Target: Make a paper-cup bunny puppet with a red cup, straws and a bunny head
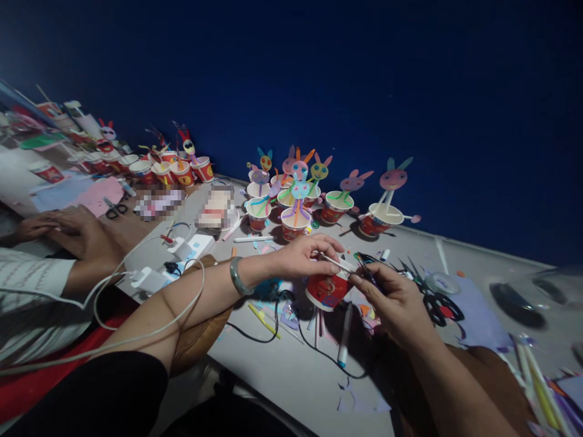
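Observation:
My left hand (314, 255), a bangle on its wrist, grips a red paper cup (325, 292) by the upper rim. The cup is tilted over the table, and its pale rim is partly covered by my fingers. At the rim's right side, my right hand (387, 294) is closed in a pinch on a thin dark tool (367, 270) whose kind I cannot make out. Beyond the cup stand several similar paper cups, such as one (296, 226) with a blue paper rabbit head (300, 187) on straw-like stems.
Black scissors (444, 309) lie right of my right hand, near a tape roll (441, 283). A white marker (345, 337), cables and paper scraps lie in front. At left are a power strip (182, 258) and another person's hands (68, 224). A dark blue partition (291, 79) rises behind.

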Motion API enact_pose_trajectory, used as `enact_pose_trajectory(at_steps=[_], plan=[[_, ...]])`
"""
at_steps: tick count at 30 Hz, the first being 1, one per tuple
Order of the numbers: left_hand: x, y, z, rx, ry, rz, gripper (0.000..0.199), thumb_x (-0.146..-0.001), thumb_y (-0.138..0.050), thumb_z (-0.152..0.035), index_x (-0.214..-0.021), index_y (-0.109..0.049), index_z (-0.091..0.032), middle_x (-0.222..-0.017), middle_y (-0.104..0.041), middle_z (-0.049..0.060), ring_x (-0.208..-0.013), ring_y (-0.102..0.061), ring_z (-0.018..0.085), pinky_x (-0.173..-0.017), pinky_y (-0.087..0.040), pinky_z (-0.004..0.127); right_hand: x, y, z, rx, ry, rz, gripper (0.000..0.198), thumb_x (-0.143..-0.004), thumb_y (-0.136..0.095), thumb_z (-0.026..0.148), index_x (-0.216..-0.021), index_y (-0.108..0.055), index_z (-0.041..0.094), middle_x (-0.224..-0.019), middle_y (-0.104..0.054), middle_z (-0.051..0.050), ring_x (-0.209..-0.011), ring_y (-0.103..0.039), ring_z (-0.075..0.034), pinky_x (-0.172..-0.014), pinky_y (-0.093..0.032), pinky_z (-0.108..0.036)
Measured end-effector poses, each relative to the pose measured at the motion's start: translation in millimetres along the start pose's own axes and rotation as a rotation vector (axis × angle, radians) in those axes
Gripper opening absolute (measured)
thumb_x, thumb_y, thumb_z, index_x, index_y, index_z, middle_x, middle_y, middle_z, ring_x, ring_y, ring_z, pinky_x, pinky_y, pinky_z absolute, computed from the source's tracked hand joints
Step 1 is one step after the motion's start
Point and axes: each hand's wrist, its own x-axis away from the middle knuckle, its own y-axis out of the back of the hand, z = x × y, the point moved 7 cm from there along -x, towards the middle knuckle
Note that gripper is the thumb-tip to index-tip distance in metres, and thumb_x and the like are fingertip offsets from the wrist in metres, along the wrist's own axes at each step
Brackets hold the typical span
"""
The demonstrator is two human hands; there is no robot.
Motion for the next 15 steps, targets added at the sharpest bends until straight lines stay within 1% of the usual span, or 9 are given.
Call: enact_pose_trajectory(at_steps=[3,6,8,11,15], plan=[[0.0,-1.4,-1.2,-0.072,-0.035,-0.009,0.012,-0.081,-0.074,-0.023,-0.078,-0.069,-0.012,-0.122,-0.062,0.014,-0.114,-0.06,0.021,-0.103,-0.045,0.037,-0.1,1.3,4.4,0.027,0.014,-0.028,0.028,-0.085,-0.07,0.047,-0.075,-0.065,0.022,-0.066,-0.063,0.0,-0.06,-0.057,-0.015,-0.056,-0.046,-0.027],[0.3,-4.0,-0.9,-0.099,-0.033,0.001,0.017,-0.086,-0.069,-0.026,-0.076,-0.067,-0.013,-0.122,-0.063,0.012,-0.114,-0.06,0.019,-0.104,-0.045,0.035,0.9,4.2,4.2,0.007,-0.004,-0.077,0.026,-0.086,-0.069,0.046,-0.076,-0.064,0.023,-0.066,-0.063,0.0,-0.059,-0.056,-0.015,-0.054,-0.045,-0.026],[0.3,-5.1,-0.5,-0.09,-0.024,0.009,0.016,-0.086,-0.07,-0.026,-0.077,-0.067,-0.013,-0.123,-0.063,0.012,-0.116,-0.06,0.019,-0.103,-0.046,0.034,1.8,5.2,3.3,-0.011,-0.015,-0.099,0.025,-0.086,-0.069,0.045,-0.077,-0.064,0.023,-0.066,-0.062,0.0,-0.058,-0.055,-0.015,-0.054,-0.045,-0.027],[-0.1,-4.6,0.2,-0.063,-0.013,0.016,0.011,-0.081,-0.074,-0.023,-0.08,-0.069,-0.014,-0.126,-0.063,0.013,-0.118,-0.059,0.021,-0.101,-0.047,0.034,2.6,5.3,4.0,-0.007,-0.011,-0.113,0.023,-0.085,-0.069,0.043,-0.076,-0.064,0.023,-0.065,-0.062,0.001,-0.057,-0.056,-0.015,-0.054,-0.046,-0.027],[-0.3,-4.2,0.0,-0.047,-0.025,0.052,0.01,-0.08,-0.074,-0.022,-0.077,-0.069,-0.014,-0.126,-0.063,0.013,-0.119,-0.06,0.022,-0.103,-0.045,0.035,2.7,4.1,6.9,0.015,0.014,-0.113,0.02,-0.085,-0.069,0.041,-0.078,-0.065,0.023,-0.068,-0.066,0.0,-0.06,-0.06,-0.016,-0.056,-0.049,-0.028]])
